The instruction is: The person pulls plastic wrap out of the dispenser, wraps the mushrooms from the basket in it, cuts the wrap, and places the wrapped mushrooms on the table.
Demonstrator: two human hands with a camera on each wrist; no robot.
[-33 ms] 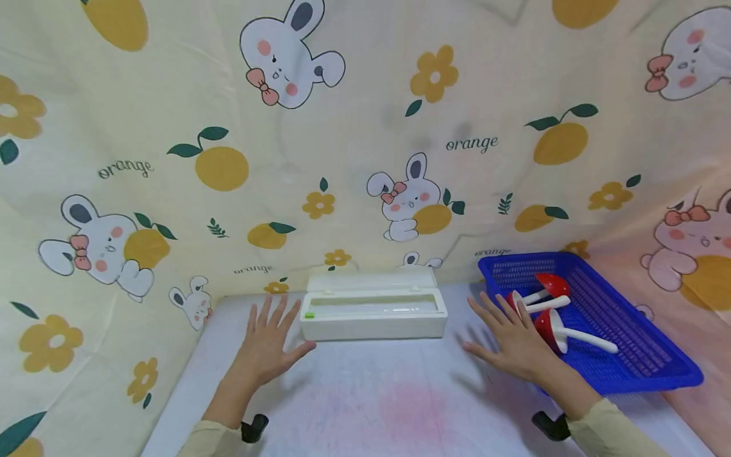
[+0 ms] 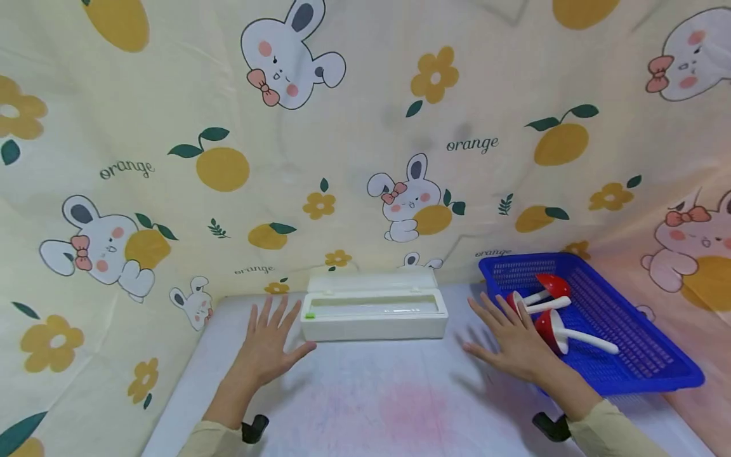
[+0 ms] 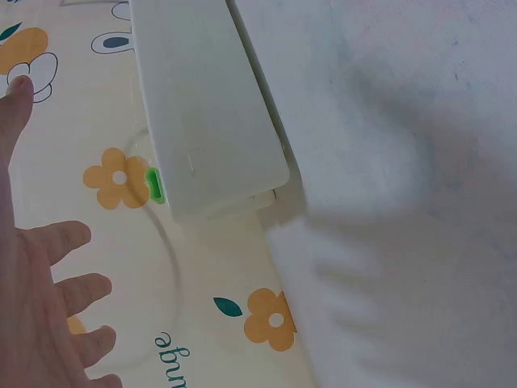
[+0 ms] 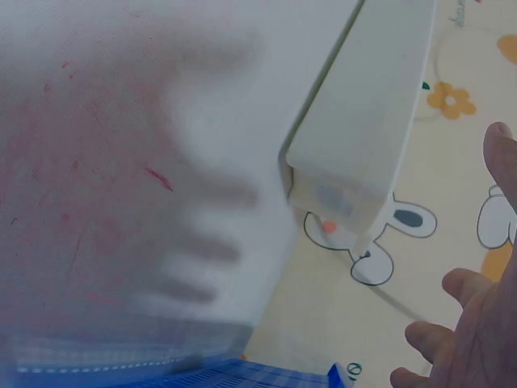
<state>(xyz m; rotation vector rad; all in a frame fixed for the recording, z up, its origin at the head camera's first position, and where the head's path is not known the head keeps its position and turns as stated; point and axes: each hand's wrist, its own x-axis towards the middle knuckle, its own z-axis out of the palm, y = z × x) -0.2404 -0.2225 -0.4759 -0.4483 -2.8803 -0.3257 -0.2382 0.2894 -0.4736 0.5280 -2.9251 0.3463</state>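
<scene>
My left hand [image 2: 265,349] is spread palm down over the table, fingers straight, just left of a long white box [image 2: 374,328]. The box has its lid [image 2: 371,280] raised at the back and a green tab [image 2: 310,315] at its front left. With fingers spread as well, my right hand [image 2: 516,343] hovers between the box and a blue basket [image 2: 657,377], its fingers overlapping the basket's near left edge in the head view. Inside the basket lie several red-and-white mushroom-shaped pieces [image 2: 551,330] with white handles. Neither hand holds anything.
A white table [image 2: 342,406] with a pinkish stain carries the box and basket. Behind it hangs a cream cloth [image 2: 354,133] printed with rabbits and oranges, which also covers the sides. Black straps with small mounts [image 2: 255,429] sit at both wrists.
</scene>
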